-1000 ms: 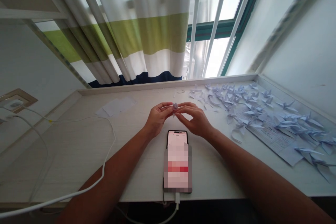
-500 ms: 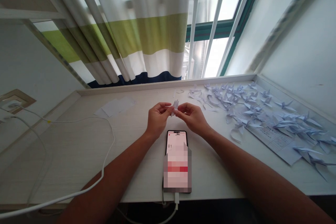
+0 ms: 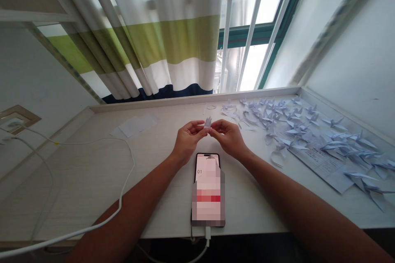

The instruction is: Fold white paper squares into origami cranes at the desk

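Note:
A small pale lilac folded paper piece point(image 3: 207, 123) is held above the desk between both hands. My left hand point(image 3: 187, 141) pinches its left side with thumb and fingers closed. My right hand point(image 3: 228, 136) pinches its right side, fingers curled in. Just below the hands a phone point(image 3: 208, 189) lies flat on the light wooden desk point(image 3: 92, 172), plugged into a white cable at its near end.
Several folded lilac paper cranes point(image 3: 296, 129) lie scattered over the right side of the desk, some on a printed sheet point(image 3: 324, 164). White paper squares point(image 3: 135, 124) lie at the back left. A white charging cable point(image 3: 123, 181) loops across the left. A striped curtain and barred window stand behind.
The hands have drawn slightly closer to me and turned the paper piece so its points stick upward; the right hand's fingers have curled in from a more stretched pose.

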The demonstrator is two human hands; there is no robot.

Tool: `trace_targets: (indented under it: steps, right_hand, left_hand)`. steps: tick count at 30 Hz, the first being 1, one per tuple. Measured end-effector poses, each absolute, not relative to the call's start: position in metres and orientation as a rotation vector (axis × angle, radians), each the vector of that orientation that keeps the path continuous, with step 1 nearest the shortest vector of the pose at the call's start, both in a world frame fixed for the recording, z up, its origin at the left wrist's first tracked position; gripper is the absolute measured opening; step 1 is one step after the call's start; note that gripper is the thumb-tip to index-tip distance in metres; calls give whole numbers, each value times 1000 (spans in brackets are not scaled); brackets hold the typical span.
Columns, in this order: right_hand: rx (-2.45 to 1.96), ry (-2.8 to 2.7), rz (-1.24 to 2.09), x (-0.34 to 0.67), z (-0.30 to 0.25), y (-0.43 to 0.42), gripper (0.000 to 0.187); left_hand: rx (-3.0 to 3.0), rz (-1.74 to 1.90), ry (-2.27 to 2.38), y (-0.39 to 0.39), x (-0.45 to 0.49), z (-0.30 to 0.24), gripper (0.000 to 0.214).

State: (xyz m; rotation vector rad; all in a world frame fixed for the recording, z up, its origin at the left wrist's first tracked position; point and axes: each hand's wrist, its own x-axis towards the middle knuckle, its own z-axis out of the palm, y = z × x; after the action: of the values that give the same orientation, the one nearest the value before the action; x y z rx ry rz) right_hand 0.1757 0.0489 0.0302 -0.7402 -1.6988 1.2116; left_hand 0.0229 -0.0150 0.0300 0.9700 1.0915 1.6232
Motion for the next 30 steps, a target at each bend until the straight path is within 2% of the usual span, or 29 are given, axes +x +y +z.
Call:
trace_targets:
  steps: [4,10,17,23,30]
  right_hand:
    - [-645,-1697,1337,182,36,55,34]
    - [-724,-1579,1363,187,39,62,32]
    - [-671,-1503,1736,193,43,67,25]
    - [-714,-1533,1837,190,35,66,25]
    - [-763,-1583,1855,183,25,63,31]
  left_hand:
    - [1065,1597,1130,-14,19,27,43]
    - [1196,1524,1175,-13,18,22,47]
    - [1339,1428,1040,-17,17,24,52]
    - [1384,1482,1015,-16,18,23,22]
    - [1546,1589,1142,-10,12,15,15]
